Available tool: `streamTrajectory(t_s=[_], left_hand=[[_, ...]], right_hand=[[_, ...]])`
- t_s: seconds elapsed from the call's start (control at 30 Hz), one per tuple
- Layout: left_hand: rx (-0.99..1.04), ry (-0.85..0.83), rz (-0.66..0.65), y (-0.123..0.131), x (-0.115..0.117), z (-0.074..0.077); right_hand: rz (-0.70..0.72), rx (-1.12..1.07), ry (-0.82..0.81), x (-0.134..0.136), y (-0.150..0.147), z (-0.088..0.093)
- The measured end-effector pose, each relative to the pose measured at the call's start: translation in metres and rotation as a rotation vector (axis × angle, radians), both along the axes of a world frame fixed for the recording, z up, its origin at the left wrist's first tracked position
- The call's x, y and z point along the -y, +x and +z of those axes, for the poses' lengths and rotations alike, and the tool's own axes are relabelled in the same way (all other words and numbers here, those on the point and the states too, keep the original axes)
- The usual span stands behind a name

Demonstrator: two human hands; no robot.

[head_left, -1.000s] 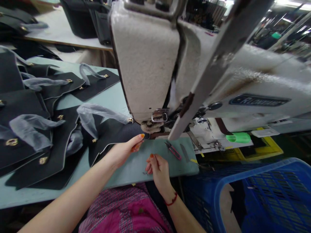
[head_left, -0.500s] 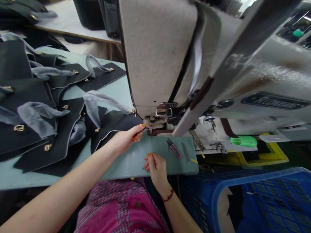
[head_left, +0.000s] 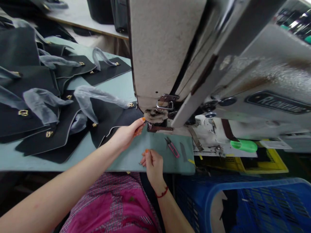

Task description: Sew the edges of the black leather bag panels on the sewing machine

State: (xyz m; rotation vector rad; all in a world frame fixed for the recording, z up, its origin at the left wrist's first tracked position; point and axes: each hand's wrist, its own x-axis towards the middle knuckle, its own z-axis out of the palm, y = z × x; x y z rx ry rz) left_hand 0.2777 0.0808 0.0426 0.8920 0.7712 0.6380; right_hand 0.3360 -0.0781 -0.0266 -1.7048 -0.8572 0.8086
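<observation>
My left hand (head_left: pixel 130 132) pinches the light edge of a black leather bag panel (head_left: pixel 109 118) close beside the needle area of a sewing machine (head_left: pixel 167 48). A handle wrapped in white film (head_left: pixel 92 97) is fixed to this panel by gold-coloured buckles. Nearer to me, my right hand (head_left: pixel 153 161) is closed above the table. A tiny dark tip shows by its fingers, too small to name. Pink-handled thread snips (head_left: pixel 173 148) lie on the table to the right of it, next to a thin grey blade-like strip (head_left: pixel 183 152).
More black panels with wrapped handles (head_left: pixel 41 106) lie across the left of the pale green table (head_left: pixel 136 155). A blue plastic basket (head_left: pixel 211 200) stands at the lower right, with a yellow crate (head_left: pixel 262 165) behind it. A green tube (head_left: pixel 244 145) sits by the machine base.
My view has shifted slightly. The panel's wrapped handle has swung a little to the left and the panel lies turned slightly. Both hands keep their closed grips.
</observation>
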Motion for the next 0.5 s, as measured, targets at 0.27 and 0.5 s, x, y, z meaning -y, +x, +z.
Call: streamTrajectory(t_s=[0.27, 0.5], left_hand=[[0.006, -0.120, 0.434, 0.028, 0.043, 0.009], [-0.236, -0.160, 0.439, 0.047, 0.075, 0.009]], right_hand=[[-0.002, -0.003, 0.040, -0.001, 0.001, -0.002], [-0.122, -0.027, 0.068, -0.005, 0.006, 0.012]])
